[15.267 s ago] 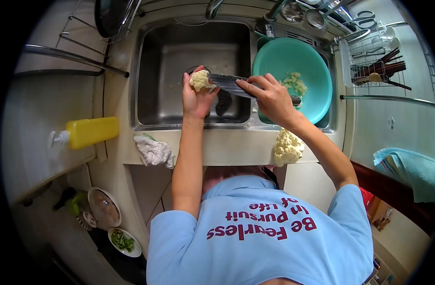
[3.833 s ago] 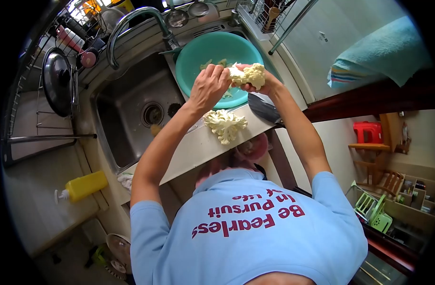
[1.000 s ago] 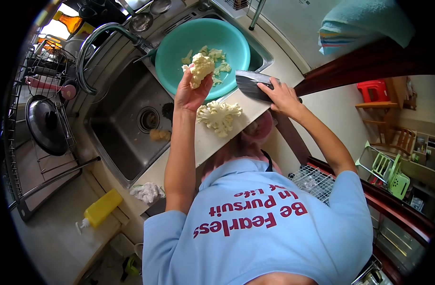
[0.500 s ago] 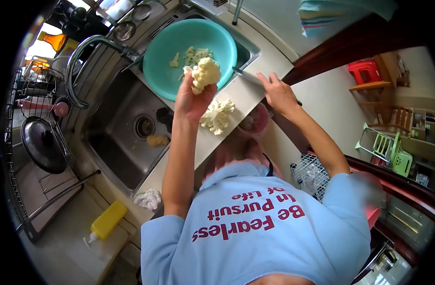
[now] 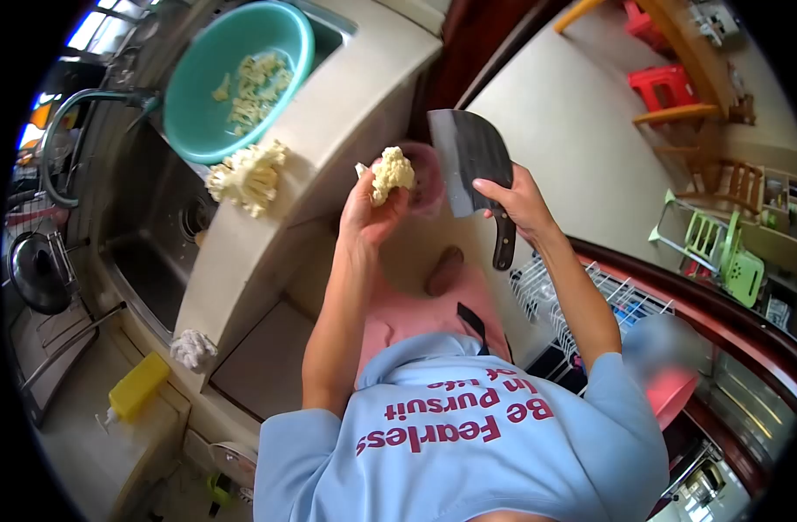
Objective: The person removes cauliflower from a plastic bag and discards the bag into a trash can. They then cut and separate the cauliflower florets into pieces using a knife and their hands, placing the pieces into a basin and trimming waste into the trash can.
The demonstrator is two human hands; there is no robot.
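A pale cauliflower piece (image 5: 393,175) is held in my left hand (image 5: 375,213), above a pink bin (image 5: 426,181) on the floor. My right hand (image 5: 522,204) grips a cleaver (image 5: 475,157) near the top of its black handle, its wide dark blade pointing up and away from me. The two hands are apart, in front of the counter edge. A larger cauliflower chunk (image 5: 250,177) rests on the counter (image 5: 329,130) beside the teal basin (image 5: 183,139), which holds several small florets (image 5: 257,91).
The steel sink (image 5: 146,261) and faucet (image 5: 68,130) are at the left. A white rag (image 5: 193,349) lies on the counter edge, with a yellow bottle (image 5: 139,386) lower left. A wire rack (image 5: 537,291) stands near my right forearm; red and green stools are farther right.
The view has turned right, away from the sink. Both hands have moved off the basin and counter to over the floor, still with the cauliflower and the cleaver, whose blade now shows broadside.
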